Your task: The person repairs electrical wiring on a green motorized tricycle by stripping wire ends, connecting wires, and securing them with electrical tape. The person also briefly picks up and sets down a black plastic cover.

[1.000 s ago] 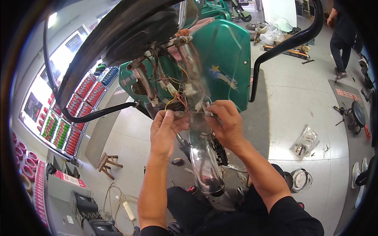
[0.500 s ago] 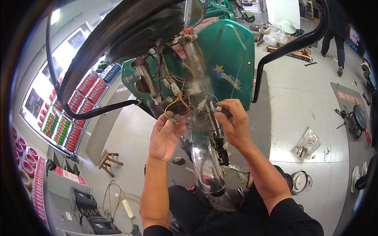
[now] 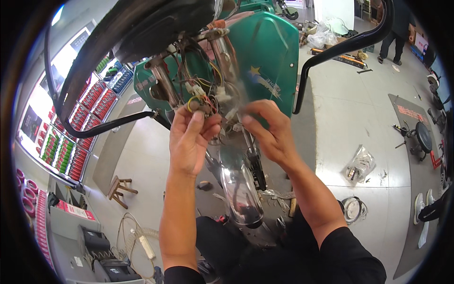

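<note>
My left hand [image 3: 191, 139] is closed, its thumb and fingers pinching the end of a yellow wire [image 3: 191, 101] among other thin wires. My right hand [image 3: 274, 135] is just right of the wiring, thumb and forefinger apart and slightly blurred, with nothing visible between them. A small white connector [image 3: 236, 127] hangs near its thumb tip. The tangled wiring, with more white connectors [image 3: 194, 89], comes out between two metal fork tubes [image 3: 222, 54] of a green vehicle front [image 3: 272, 47]. Below my hands is a shiny metal mudguard [image 3: 242, 196]. My left fingers hide some wire ends.
Black bars [image 3: 347, 47] curve around both sides, and a large dark rounded part [image 3: 161, 28] overhangs at upper left. On the floor are a wooden stool [image 3: 118, 190], a plastic bag of parts [image 3: 360, 164] and a coiled hose [image 3: 127, 239]. Another person [image 3: 395, 40] stands at far right.
My right hand has come away from the white connector it held, and its fingers have moved up and left. My left hand has shifted up and left with the yellow wire.
</note>
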Tool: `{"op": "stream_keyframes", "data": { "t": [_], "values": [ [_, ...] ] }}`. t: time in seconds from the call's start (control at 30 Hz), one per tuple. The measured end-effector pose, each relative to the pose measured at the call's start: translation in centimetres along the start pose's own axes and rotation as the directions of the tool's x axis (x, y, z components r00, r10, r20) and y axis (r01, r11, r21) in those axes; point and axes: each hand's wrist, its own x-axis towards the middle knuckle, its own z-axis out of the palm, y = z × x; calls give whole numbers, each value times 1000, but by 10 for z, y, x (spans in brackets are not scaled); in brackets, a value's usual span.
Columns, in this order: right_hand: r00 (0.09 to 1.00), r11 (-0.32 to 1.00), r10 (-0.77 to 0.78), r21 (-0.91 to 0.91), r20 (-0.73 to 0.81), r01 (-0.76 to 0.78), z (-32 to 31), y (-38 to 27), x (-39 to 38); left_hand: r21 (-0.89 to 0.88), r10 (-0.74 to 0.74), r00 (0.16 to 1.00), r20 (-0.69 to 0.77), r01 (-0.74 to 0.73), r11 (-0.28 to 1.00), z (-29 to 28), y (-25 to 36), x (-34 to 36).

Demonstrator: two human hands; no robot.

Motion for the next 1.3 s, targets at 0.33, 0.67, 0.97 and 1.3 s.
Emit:
{"op": "stream_keyframes", "data": {
  "t": [0.33,0.67,0.97,1.3],
  "values": [
    [966,995,101,-49,237,-92,-2,-23,43,-158,37,995,88,-23,987,23,24,14],
    [945,935,261,193,195,-298,-9,-47,76,426,-13,1000,-25,23,904,23,15,-12],
    [971,992,123,11,205,-128,-12,-53,66,912,547,781,301,-404,76,39,-6,-16],
    [946,970,217,52,239,-236,-7,-44,49,848,602,749,277,-485,213,34,-31,-13]
  ]
}}
